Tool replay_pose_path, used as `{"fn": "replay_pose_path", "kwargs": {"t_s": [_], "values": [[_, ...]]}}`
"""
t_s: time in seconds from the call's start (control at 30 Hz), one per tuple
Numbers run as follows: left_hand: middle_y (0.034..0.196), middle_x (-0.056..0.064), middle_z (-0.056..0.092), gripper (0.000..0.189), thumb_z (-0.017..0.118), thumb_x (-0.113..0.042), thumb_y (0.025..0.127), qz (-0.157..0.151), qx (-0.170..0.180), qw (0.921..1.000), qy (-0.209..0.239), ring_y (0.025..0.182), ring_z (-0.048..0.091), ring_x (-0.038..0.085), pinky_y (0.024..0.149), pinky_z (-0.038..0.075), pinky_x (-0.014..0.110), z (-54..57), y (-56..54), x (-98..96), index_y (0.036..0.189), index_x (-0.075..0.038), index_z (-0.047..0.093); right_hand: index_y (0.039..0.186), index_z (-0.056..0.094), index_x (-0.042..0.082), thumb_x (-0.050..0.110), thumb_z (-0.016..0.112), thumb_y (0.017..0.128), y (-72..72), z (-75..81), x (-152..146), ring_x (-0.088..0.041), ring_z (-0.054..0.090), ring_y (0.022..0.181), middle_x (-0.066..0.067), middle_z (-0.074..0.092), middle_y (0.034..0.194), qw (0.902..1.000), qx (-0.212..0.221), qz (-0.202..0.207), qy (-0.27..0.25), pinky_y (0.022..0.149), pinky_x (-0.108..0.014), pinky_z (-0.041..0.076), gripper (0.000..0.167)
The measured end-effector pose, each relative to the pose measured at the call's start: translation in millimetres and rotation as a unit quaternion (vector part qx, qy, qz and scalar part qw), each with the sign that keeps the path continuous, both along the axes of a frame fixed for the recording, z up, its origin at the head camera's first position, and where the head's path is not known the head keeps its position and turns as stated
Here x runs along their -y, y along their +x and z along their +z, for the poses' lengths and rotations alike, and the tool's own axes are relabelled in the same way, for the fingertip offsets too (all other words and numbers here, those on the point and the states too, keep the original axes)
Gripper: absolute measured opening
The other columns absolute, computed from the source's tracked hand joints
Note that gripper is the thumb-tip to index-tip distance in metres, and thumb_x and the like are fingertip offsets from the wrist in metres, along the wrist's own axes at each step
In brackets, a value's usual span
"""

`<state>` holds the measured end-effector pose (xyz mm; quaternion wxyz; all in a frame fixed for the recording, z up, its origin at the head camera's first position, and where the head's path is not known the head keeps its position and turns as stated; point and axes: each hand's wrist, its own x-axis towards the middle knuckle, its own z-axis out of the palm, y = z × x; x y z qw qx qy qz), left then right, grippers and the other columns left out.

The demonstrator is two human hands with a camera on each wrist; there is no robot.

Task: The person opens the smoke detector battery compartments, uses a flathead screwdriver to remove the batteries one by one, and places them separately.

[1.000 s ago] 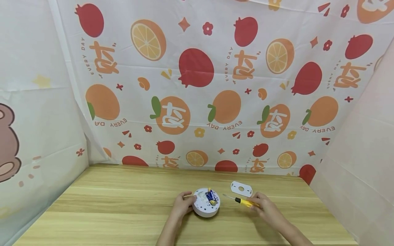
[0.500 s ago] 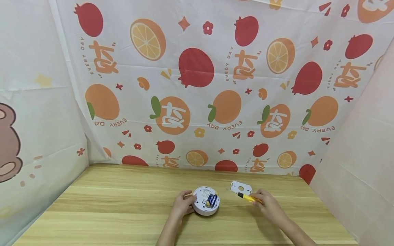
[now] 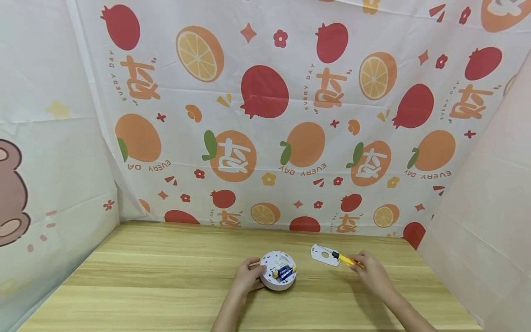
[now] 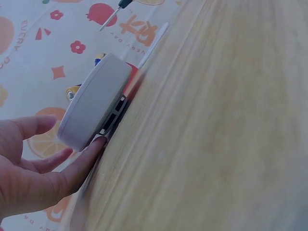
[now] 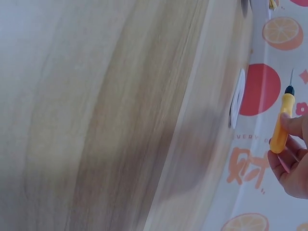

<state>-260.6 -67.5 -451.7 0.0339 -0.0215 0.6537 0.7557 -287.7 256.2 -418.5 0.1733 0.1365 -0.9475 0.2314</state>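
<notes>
My left hand [image 3: 247, 276] grips the left edge of a round white smoke detector [image 3: 279, 286] with its thumb on the upper edge. In the left wrist view, a finger reaches below the smoke detector [image 4: 96, 103], by its slotted underside, which sits tilted just off the table. Blue and gold batteries [image 3: 284, 273] show on its upturned back. My right hand [image 3: 373, 274] holds a yellow-handled screwdriver [image 3: 346, 260], fingers round the handle. Its thin shaft points left, above a white mounting plate [image 3: 329, 261] in the head view; the right wrist view shows the screwdriver [image 5: 281, 122] raised.
The mounting plate, with a round hole in its middle, lies on the wooden table [image 3: 166, 272] right of the smoke detector. A fruit-printed cloth [image 3: 265, 152] hangs behind the table's back edge. Pale cloths stand at the left [image 3: 54, 161] and right [image 3: 481, 221].
The smoke detector has turned clockwise in my left hand, seen from above, swinging its batteries round. My right hand has moved right with the screwdriver, whose shaft now lies over the mounting plate in the head view.
</notes>
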Motion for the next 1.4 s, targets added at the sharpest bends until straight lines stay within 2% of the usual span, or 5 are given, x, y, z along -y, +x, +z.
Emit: {"fn": "replay_pose_path", "kwargs": {"t_s": [0.43, 0.77, 1.13, 1.4], "values": [[0.119, 0.037, 0.042, 0.055, 0.051, 0.004, 0.079, -0.008, 0.007, 0.9999, -0.006, 0.093, 0.054, 0.030, 0.071, 0.054, 0.040, -0.3, 0.5, 0.2, 0.128, 0.018, 0.032, 0.095, 0.069, -0.005, -0.002, 0.070, 0.075, -9.2, -1.6, -18, -0.021, 0.056, 0.069, -0.008, 0.057, 0.078, 0.9993, 0.004, -0.037, -0.004, 0.054, -0.031, 0.046, 0.021], [0.114, 0.033, 0.046, 0.052, 0.049, 0.000, 0.084, 0.000, 0.009, 0.9999, 0.007, 0.090, 0.054, 0.028, 0.072, 0.054, 0.040, 0.1, 1.7, -0.4, 0.127, 0.020, 0.030, 0.097, 0.066, -0.009, -0.001, 0.067, 0.076, -19.0, -6.5, -39, -0.022, 0.053, 0.067, -0.010, 0.057, 0.077, 0.9971, 0.027, -0.071, 0.006, 0.054, -0.034, 0.044, 0.023], [0.114, 0.033, 0.046, 0.051, 0.051, -0.002, 0.086, 0.000, 0.007, 0.9999, 0.009, 0.089, 0.055, 0.026, 0.071, 0.054, 0.038, 0.2, 1.7, -1.2, 0.127, 0.020, 0.031, 0.096, 0.066, -0.009, -0.003, 0.061, 0.073, -26.3, -18.8, -53, -0.026, 0.053, 0.071, -0.017, 0.059, 0.083, 0.9928, 0.056, -0.104, 0.022, 0.060, -0.044, 0.047, 0.024], [0.116, 0.036, 0.045, 0.051, 0.050, -0.003, 0.087, -0.003, 0.008, 0.9999, 0.006, 0.091, 0.055, 0.028, 0.072, 0.054, 0.039, -0.4, 1.9, -2.2, 0.128, 0.020, 0.030, 0.092, 0.068, -0.006, -0.001, 0.060, 0.072, -27.8, -27.5, -62, -0.025, 0.052, 0.066, -0.017, 0.060, 0.080, 0.9916, 0.059, -0.111, 0.032, 0.054, -0.040, 0.045, 0.022]]}}
